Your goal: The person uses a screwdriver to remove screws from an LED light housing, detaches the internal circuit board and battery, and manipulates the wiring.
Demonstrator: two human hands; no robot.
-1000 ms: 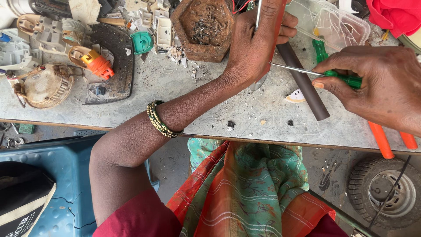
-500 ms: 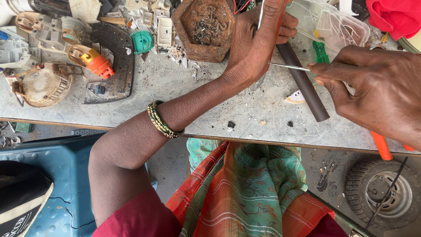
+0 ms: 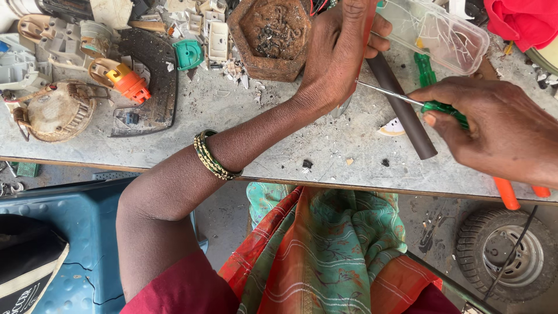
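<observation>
Green handle: screwdriver [image 3: 433, 106] clamped in right hand [image 3: 494, 125], mostly buried under the fingers; thin metal shaft pointing left toward left hand [image 3: 340, 52].
Hidden: shaft tip lost behind left hand; whatever sits under that palm out of sight; grip of left hand impossible to tell, fingers curled over something at the top edge.
Cut off: red cloth [image 3: 526, 20] at top right corner; orange handles [image 3: 505, 192] half covered by right wrist.
Dark rod [image 3: 401, 107]: lying on desk [image 3: 279, 139] between the two hands, slanted, crossed by the screwdriver shaft.
Surface: grey, scratched, dusty desk, strewn with chips and crumbs.
Left of the rod: rusty hexagonal block [image 3: 273, 35], then teal cap [image 3: 189, 53], orange plug [image 3: 125, 78], round beige motor part [image 3: 55, 110], broken grey and white plastic pieces.
Container: clear plastic box [image 3: 442, 32] above the rod, contents hard to make out.
Below the desk: blue plastic crate [image 3: 75, 232], small wheel [image 3: 505, 253], bare floor.
Wrist: green and gold bangles [image 3: 212, 157] on left arm.
</observation>
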